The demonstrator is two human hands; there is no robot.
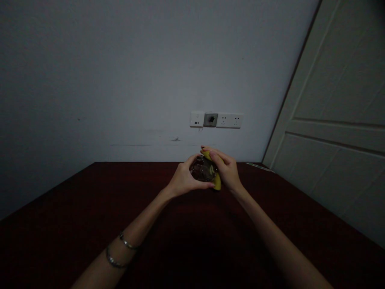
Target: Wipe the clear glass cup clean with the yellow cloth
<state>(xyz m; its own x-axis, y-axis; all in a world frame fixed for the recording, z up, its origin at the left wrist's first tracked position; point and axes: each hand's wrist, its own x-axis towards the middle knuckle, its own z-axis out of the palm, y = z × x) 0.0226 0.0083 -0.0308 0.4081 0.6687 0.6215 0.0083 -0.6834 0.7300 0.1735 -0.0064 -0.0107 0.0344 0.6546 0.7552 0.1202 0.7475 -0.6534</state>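
Above the far part of the dark red table, my left hand (182, 179) is closed round a clear, round, patterned glass (201, 170), its fingers and thumb along the rim and side. My right hand (227, 166) grips a curved yellow thing (217, 183) that looks like a banana, with darker ends. It lies against the right side of the glass, and my right fingers hide its middle. My left thumb reaches its lower end. The dim light leaves the inside of the glass unclear.
The dark red tabletop (90, 216) runs back to a pale wall (135, 80) with sockets and switches (216, 119). On the right stands a pale panelled door (339, 160). A thin flat strip (260, 167) lies at the table's back right edge.
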